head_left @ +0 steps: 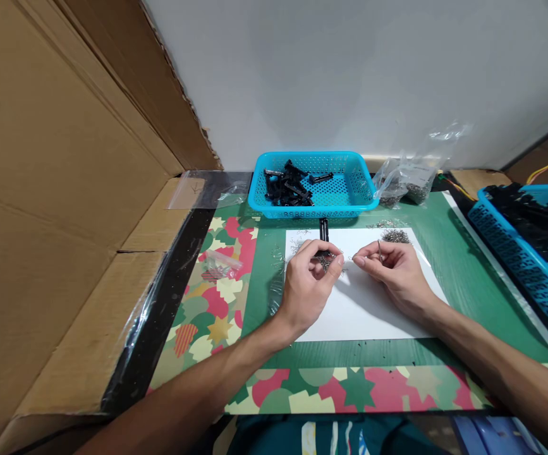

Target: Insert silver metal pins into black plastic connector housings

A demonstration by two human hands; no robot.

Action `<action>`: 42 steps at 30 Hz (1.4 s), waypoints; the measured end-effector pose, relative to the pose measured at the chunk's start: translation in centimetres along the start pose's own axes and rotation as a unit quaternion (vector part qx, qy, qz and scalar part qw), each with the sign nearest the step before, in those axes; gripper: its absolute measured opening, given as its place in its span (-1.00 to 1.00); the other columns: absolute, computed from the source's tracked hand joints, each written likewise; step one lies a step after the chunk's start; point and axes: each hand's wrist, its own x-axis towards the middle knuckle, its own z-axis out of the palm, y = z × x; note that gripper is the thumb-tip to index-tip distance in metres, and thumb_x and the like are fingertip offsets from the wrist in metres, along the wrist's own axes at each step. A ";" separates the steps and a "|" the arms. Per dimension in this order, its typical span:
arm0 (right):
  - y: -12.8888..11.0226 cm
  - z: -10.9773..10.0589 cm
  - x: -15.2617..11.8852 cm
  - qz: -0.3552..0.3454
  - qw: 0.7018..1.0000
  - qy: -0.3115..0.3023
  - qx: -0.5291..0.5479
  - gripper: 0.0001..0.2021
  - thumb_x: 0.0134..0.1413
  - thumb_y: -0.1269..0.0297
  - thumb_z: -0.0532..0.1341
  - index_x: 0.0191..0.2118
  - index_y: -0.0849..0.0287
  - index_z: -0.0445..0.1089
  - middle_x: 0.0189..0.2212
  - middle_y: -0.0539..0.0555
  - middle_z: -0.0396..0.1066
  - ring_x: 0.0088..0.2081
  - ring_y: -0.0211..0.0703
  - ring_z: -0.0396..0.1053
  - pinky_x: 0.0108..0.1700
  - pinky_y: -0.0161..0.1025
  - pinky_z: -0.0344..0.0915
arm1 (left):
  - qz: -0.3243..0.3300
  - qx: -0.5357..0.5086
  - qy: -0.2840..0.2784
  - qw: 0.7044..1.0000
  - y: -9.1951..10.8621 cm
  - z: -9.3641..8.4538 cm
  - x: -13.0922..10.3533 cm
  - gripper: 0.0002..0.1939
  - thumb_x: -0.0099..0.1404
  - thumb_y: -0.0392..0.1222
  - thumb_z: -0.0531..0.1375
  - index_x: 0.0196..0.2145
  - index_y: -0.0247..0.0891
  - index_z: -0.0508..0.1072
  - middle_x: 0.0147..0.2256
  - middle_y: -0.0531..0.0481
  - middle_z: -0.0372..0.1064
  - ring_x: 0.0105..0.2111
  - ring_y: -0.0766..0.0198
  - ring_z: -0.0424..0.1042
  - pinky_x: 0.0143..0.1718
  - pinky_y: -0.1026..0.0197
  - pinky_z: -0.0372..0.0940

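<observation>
Over a white sheet of paper [363,316], my left hand [304,287] is closed, thumb and forefinger pinched together on something too small to name. Small shiny metal pieces [323,262] show behind and between its fingers. Just behind it stands a black plastic part [323,229], partly hidden by the fingers. My right hand [404,275] pinches too, thumb against forefinger, a short gap from the left fingertips. A thin metallic piece [379,248] rises by its fingers; what the pinch holds I cannot make out. Behind this hand lies a pile of small metal pieces [395,236].
A blue basket [314,212] with black parts sits at the back. Clear bags of metal pieces [401,183] lie beside it. Another blue basket [515,253] of black parts is at right. Cardboard [65,158] walls the left side. A small plastic bag [221,264] lies left.
</observation>
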 end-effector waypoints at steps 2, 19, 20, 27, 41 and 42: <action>-0.1 0.0 0.0 -0.006 1.000 -0.001 -0.005 -0.77 0.01 0.12 0.54 -0.36 0.17 0.62 -0.62 -0.15 0.03 -0.55 -0.36 -0.08 -0.49 -0.28 -0.17 | 0.017 0.010 -0.016 1.000 0.1 0.0 0.0 -0.86 0.44 -0.11 0.29 -0.16 -0.23 0.55 -0.23 0.01 0.43 -0.50 0.41 0.19 -0.47 0.28 0.13; -2.7 -0.8 -1.6 -0.344 0.872 0.088 -0.337 -0.94 0.19 0.40 0.39 -0.27 0.10 0.64 -0.69 -0.13 0.32 -0.67 -0.37 0.13 -0.57 -0.34 0.16 | 0.021 -0.113 -0.095 0.989 -0.6 0.3 -0.3 -0.37 0.49 0.03 0.27 0.38 -0.03 0.14 -0.12 -0.03 0.41 -0.38 0.34 0.36 -0.35 0.27 0.28; -2.7 -0.9 -1.6 -0.367 0.857 0.078 -0.354 -0.92 0.21 0.40 0.37 -0.26 0.09 0.64 -0.67 -0.11 0.40 -0.67 -0.37 0.18 -0.56 -0.35 0.21 | 0.021 -0.107 -0.090 0.990 -0.7 0.3 -0.3 -0.36 0.48 0.04 0.29 0.38 -0.04 0.15 -0.13 -0.02 0.40 -0.39 0.36 0.35 -0.35 0.28 0.28; -2.0 -1.7 -1.0 -0.411 0.818 0.008 -0.402 -0.83 0.32 0.38 0.28 -0.26 0.08 0.64 -0.55 0.00 0.60 -0.64 -0.27 0.43 -0.54 -0.31 0.35 | 0.014 -0.034 -0.097 0.995 -0.8 0.1 -0.3 -0.44 0.47 0.09 0.27 0.33 -0.13 0.41 -0.10 -0.08 0.47 -0.50 0.41 0.20 -0.49 0.28 0.22; -2.0 -1.8 -0.8 -0.415 0.828 -0.015 -0.377 -0.85 0.34 0.42 0.27 -0.18 0.10 0.61 -0.44 0.00 0.66 -0.54 -0.24 0.54 -0.47 -0.31 0.39 | 0.052 -0.019 -0.104 0.993 -1.0 0.1 -0.2 -0.49 0.49 0.00 0.27 0.34 -0.06 0.43 -0.11 -0.08 0.50 -0.45 0.37 0.23 -0.46 0.28 0.24; -2.0 -1.9 -0.8 -0.411 0.831 -0.017 -0.373 -0.84 0.35 0.42 0.27 -0.19 0.10 0.61 -0.44 0.01 0.66 -0.54 -0.24 0.53 -0.47 -0.31 0.39 | 0.051 -0.017 -0.104 0.993 -1.0 0.0 -0.2 -0.49 0.49 0.00 0.27 0.34 -0.07 0.44 -0.14 -0.07 0.48 -0.45 0.36 0.24 -0.46 0.28 0.24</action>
